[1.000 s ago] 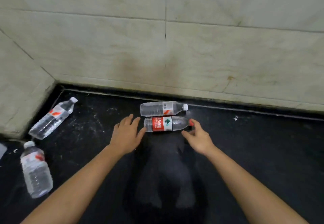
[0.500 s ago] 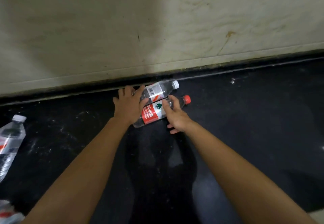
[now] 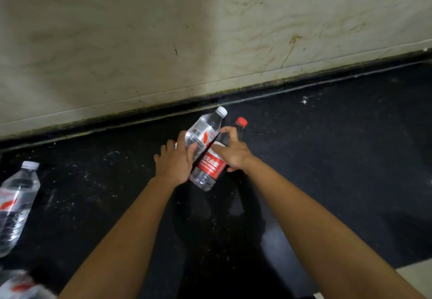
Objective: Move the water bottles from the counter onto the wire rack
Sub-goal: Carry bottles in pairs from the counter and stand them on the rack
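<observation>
1. On my feed, the left hand [image 3: 174, 163] wraps the lower half of the white-capped bottle [image 3: 205, 130], with the thumb across its label.
2. The right hand [image 3: 233, 156] clasps the red-capped bottle [image 3: 210, 167] around its shoulder, just above the red label.
3. Both bottles tilt with their caps toward the tiled wall [image 3: 210, 29]. They are side by side and touching, over the black counter [image 3: 327, 158] near its back edge. I cannot tell whether they rest on it.
4. 2 more lie on the counter, well apart from the hands: a far-left bottle [image 3: 16, 202] with a white cap, and a corner bottle [image 3: 21, 287] only partly in view.
</observation>
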